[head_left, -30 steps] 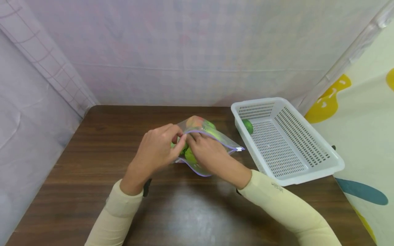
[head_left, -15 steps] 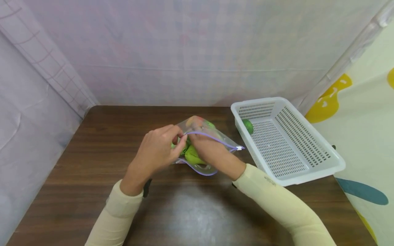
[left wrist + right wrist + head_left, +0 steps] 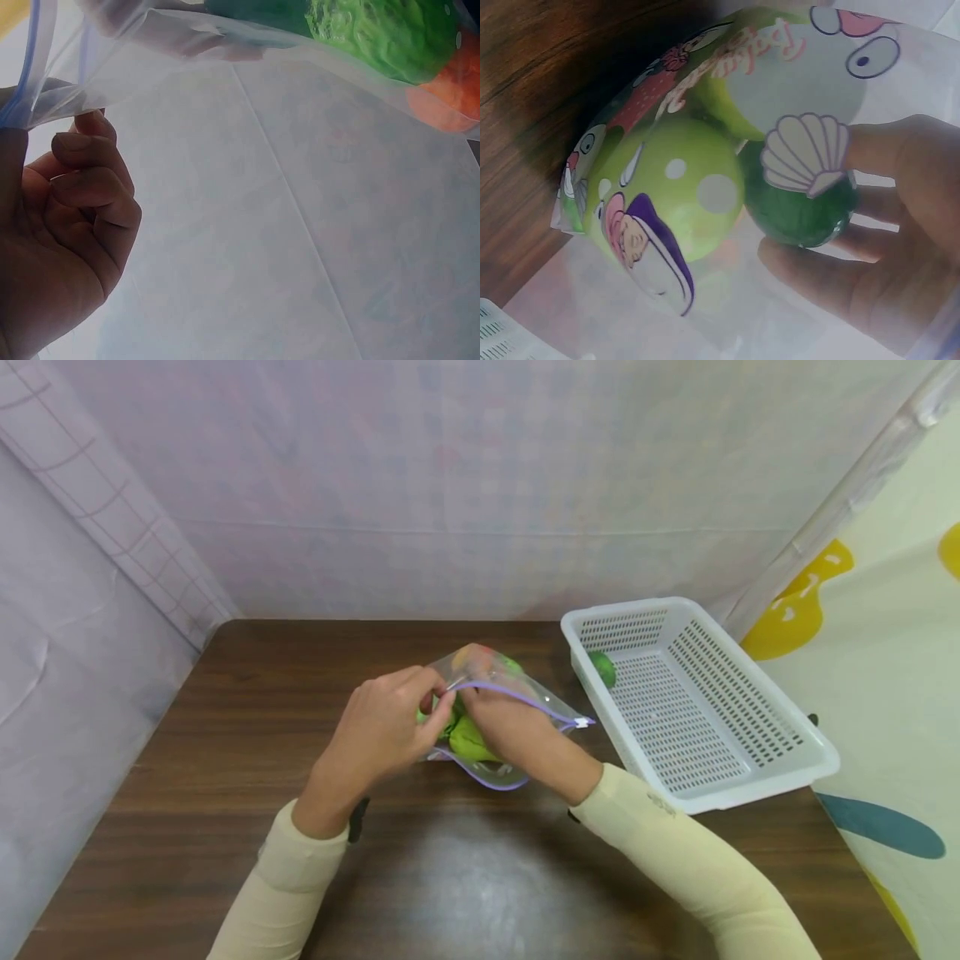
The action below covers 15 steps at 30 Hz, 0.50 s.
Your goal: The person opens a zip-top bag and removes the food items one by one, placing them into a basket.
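Note:
A clear zip bag [image 3: 551, 703] with purple closure strips and a white slider stands with its mouth gaping at the table's middle. My left hand [image 3: 386, 714] pinches the upper strip at the mouth's left side. Through the mouth reaches my right hand [image 3: 517, 727]; in the right wrist view, its thumb and fingers hold a dark green round fruit [image 3: 799, 217], seen through the printed plastic. Beside that fruit sits a light green round piece [image 3: 682, 199]. In the left wrist view a bright green knobbly piece [image 3: 390, 37] and an orange one [image 3: 450, 101] show inside.
A white perforated basket [image 3: 675, 718] stands on the right of the brown wooden table [image 3: 187, 760], close to the bag's slider end. Near its left wall lies a green round piece [image 3: 602, 668]. Patterned cloth sheets [image 3: 480, 485] hang behind and at the sides.
My right hand has pushed deeper into the bag, up and to the left, its fingers now behind the upper sheet. The left hand has kept its pinch in place.

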Motion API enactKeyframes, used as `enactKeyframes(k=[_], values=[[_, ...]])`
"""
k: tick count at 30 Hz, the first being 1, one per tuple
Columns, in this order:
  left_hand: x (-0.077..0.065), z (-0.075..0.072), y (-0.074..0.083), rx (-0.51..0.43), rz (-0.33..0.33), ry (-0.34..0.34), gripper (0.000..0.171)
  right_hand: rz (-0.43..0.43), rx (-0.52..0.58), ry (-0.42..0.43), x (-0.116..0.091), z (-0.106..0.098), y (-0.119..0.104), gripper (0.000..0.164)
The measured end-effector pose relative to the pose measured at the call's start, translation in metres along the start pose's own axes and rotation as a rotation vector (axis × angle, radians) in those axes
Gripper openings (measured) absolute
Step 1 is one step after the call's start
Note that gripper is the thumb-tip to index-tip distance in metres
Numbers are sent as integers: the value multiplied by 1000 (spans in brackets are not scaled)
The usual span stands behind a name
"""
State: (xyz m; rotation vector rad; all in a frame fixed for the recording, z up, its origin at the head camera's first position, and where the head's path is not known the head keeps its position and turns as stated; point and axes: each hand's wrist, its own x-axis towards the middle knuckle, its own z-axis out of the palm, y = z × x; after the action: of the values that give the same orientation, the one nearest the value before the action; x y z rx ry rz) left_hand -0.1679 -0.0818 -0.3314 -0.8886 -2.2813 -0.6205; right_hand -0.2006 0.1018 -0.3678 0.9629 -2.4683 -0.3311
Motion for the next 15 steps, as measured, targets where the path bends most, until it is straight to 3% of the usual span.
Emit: enactKeyframes(k=[7, 12, 15], values=[[-1, 1, -1, -2, -8, -6, 12, 13, 78, 43, -7, -12, -4, 31], [0, 1, -1, -5, -13, -14, 12, 24, 124, 3, -12, -24, -8, 48], [0, 0, -2, -4, -16, -18, 12, 19, 128, -3, -14, -30, -9, 49]])
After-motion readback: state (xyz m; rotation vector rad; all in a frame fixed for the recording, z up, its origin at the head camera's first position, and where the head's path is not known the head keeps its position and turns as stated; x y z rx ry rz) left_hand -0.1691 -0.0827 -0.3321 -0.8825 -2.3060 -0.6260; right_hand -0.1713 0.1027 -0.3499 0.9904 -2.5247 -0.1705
